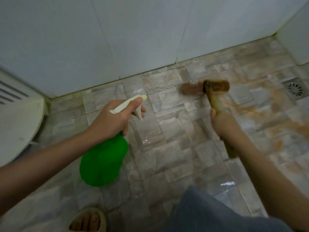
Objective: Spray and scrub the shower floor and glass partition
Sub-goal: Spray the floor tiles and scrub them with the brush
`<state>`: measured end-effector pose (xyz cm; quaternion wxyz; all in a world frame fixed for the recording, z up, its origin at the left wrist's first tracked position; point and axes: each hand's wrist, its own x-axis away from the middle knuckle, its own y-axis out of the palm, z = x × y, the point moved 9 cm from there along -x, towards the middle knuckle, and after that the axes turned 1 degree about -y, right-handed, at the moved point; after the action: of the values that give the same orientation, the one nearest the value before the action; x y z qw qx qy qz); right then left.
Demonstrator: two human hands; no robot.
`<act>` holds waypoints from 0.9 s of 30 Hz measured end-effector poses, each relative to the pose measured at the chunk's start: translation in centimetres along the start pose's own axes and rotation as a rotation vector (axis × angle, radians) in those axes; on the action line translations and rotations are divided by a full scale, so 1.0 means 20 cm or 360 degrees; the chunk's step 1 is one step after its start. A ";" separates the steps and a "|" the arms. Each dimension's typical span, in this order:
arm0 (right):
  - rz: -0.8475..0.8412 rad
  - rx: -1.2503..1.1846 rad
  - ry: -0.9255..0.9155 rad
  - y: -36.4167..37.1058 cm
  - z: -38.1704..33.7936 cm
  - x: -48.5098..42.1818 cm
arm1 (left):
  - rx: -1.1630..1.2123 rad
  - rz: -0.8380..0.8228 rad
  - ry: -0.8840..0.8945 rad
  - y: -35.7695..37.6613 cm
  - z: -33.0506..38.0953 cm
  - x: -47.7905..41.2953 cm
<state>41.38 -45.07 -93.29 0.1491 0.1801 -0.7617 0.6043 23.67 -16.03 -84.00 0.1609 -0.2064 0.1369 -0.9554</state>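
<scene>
My left hand [115,119] grips a green spray bottle [102,163] by its white trigger head [128,103], nozzle aimed at the wet stone-pattern shower floor [167,148]. My right hand [220,123] holds the yellowish handle of a scrub brush; its brown head [194,88] rests on the tiles near the base of the white wall, blurred by motion. Orange-brown streaks [247,111] smear the floor to the right of the brush. No glass partition can be made out.
A metal floor drain [294,88] sits at the far right. A white toilet base [18,124] stands at the left edge. White tiled wall [117,39] bounds the far side. My foot in a pale slipper [87,220] and grey trouser leg [209,213] are at the bottom.
</scene>
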 end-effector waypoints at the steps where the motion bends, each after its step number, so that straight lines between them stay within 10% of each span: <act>1: 0.0067 -0.0069 0.0019 -0.05 0.00 -0.08 | -0.0041 -0.0041 0.0029 0.04 0.03 -0.03; 8: -0.0112 -0.0165 0.0268 0.19 0.50 0.72 | -0.0238 -0.0330 0.0152 0.34 0.29 -0.17; 27: 0.0068 -0.0478 0.0679 0.08 0.98 0.56 | -0.0493 -0.0394 -0.0015 1.30 0.41 -0.54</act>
<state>30.49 -64.95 -94.14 0.3186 0.0084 -0.7978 0.5118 43.12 -37.38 -89.07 0.0090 -0.2486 0.2549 -0.9344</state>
